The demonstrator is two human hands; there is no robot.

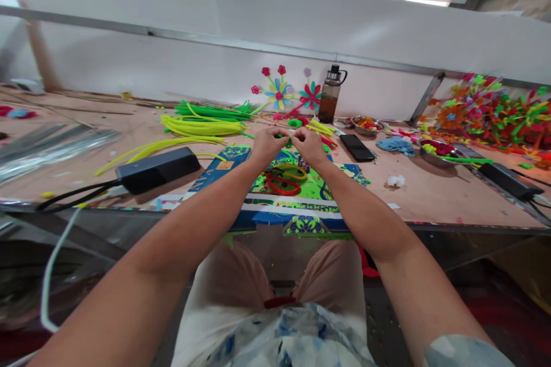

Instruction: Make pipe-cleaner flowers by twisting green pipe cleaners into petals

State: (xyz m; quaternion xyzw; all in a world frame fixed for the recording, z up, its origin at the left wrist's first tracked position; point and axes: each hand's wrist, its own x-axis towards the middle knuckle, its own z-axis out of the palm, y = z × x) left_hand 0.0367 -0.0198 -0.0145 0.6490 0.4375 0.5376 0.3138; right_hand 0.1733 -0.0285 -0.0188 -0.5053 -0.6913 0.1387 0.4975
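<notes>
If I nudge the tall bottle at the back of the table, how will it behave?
The bottle may tip if pushed high, being tall and narrow. Brown liquid in its lower part probably adds weight and could slosh. Its sides look smooth, so they might be slippery.

Bare tabletop (434, 200) right, obstacles — bottle (329, 100) ahead, box (159, 171) left

I am wearing a blotched blue-and-white shirt (275, 335); the printed sheet (303, 225) is showing green scrollwork on blue; front stems (202, 126) are reading bright yellow, rear stems (210, 111) green.
</notes>
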